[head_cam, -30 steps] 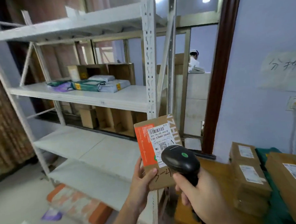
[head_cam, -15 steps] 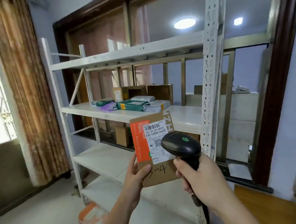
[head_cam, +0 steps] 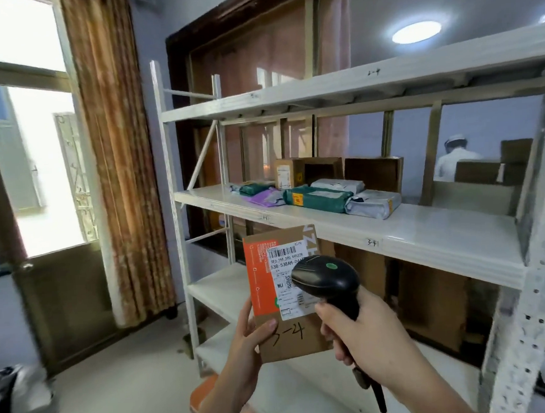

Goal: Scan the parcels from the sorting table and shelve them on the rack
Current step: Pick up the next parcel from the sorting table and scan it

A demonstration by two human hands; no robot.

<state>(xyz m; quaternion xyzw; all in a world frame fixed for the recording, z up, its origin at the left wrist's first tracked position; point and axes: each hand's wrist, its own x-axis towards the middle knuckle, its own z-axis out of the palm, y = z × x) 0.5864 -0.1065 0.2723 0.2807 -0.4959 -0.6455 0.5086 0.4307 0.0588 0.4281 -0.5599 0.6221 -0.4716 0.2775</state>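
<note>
Parcel (head_cam: 286, 296) stands tall in the left hand (head_cam: 246, 346), below the shelf (head_cam: 425, 229); the right hand (head_cam: 365, 334) grips the scanner (head_cam: 325, 278).

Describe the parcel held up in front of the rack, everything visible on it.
The parcel is a flat brown cardboard box, held upright facing the camera. An orange panel runs down its left side; a white shipping label with a barcode and QR code covers the upper right. "3-4" is handwritten in black below. The left hand pinches its lower left edge, thumb on the front. The black scanner, in the right hand, overlaps the label's right part.
</note>
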